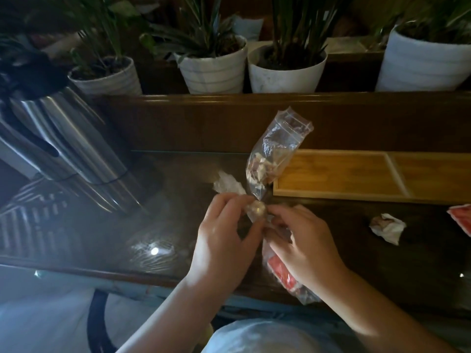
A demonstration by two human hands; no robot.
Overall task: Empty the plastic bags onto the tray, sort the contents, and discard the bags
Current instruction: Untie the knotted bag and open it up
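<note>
A clear plastic bag [276,151] with small pale and reddish pieces inside stands up from between my hands, its open mouth pointing away. My left hand [224,238] and my right hand [303,243] both pinch its twisted lower end over the dark table. A second clear bag with red contents [285,276] lies under my right hand. The wooden tray [339,174], split by a divider, lies to the right behind the bag. A crumpled clear wrapper [228,184] sits just behind my left hand.
A crumpled white scrap [387,226] and a red packet [462,216] lie at the right. Steel flasks [68,149] lean at the left. White plant pots [286,70] line the ledge behind the table's raised back.
</note>
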